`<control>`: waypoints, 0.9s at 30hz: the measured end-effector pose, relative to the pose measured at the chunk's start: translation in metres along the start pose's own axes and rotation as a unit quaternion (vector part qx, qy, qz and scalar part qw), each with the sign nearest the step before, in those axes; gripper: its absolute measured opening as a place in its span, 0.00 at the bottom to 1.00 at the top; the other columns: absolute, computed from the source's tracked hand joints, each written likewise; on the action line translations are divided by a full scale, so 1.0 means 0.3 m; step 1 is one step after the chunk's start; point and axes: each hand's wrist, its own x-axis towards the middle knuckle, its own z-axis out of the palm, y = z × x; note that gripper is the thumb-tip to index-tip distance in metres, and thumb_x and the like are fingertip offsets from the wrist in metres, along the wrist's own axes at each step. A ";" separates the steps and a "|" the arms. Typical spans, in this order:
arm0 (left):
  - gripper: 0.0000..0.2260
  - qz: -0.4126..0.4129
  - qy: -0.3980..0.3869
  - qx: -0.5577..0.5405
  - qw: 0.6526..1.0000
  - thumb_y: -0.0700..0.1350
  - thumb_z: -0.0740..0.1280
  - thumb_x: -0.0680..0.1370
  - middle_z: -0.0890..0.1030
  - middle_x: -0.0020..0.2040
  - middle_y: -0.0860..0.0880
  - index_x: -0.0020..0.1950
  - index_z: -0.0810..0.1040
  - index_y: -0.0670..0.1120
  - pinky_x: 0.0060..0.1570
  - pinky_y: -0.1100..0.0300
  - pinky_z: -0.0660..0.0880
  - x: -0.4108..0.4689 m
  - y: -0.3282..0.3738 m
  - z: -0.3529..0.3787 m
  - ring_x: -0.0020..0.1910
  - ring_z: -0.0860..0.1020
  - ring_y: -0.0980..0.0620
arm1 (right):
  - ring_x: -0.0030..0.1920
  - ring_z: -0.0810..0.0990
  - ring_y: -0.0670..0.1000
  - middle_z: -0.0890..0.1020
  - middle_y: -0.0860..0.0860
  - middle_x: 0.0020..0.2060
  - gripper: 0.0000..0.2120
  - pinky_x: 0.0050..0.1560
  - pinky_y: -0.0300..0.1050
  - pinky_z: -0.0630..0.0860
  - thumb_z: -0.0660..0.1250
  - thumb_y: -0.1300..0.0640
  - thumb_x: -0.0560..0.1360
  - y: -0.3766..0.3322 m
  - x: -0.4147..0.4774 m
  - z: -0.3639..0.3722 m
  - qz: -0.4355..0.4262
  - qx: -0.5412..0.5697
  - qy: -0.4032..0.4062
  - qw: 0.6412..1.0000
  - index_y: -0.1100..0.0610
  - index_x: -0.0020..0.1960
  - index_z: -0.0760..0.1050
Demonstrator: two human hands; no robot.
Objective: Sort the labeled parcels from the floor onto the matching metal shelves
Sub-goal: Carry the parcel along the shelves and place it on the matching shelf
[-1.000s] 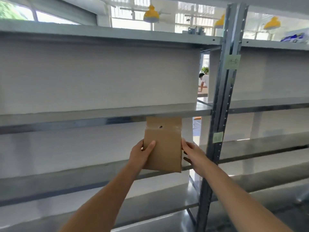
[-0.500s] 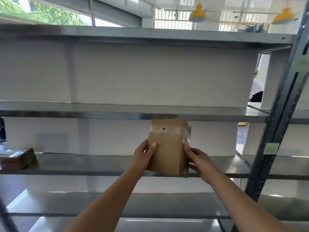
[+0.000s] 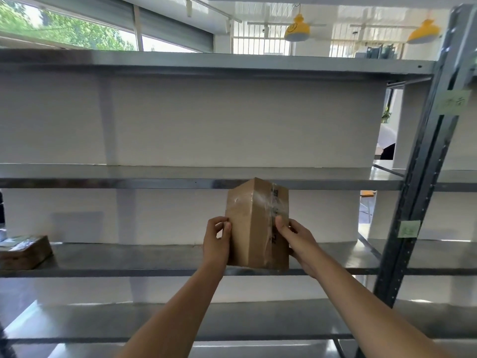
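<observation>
I hold a small brown cardboard parcel (image 3: pixel 254 226) upright with both hands in front of the metal shelving. Clear tape and a strip of print run down its right face. My left hand (image 3: pixel 216 241) grips its left side and my right hand (image 3: pixel 296 240) grips its right side, thumb on the taped face. The parcel's bottom edge is level with the front lip of the middle shelf (image 3: pixel 154 257); whether it rests on it I cannot tell. Its top reaches the shelf above (image 3: pixel 154 177).
Another brown parcel (image 3: pixel 24 251) lies at the left end of the middle shelf. A dark upright post (image 3: pixel 418 202) at the right carries two green notes (image 3: pixel 409 228). A lower shelf (image 3: pixel 232 324) runs below my arms. White panels back the shelves.
The view has swung left, so the post sits farther right. The parcel has turned, showing a corner edge and its taped side instead of a flat face.
</observation>
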 end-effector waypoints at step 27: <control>0.15 0.004 -0.036 0.024 0.999 0.62 0.62 0.80 0.70 0.62 0.47 0.61 0.78 0.57 0.59 0.49 0.77 -0.019 0.022 0.053 0.60 0.75 0.47 | 0.52 0.83 0.59 0.85 0.57 0.48 0.37 0.57 0.56 0.80 0.52 0.28 0.74 0.003 -0.006 -0.057 0.116 0.044 -0.033 0.992 0.57 0.57 0.81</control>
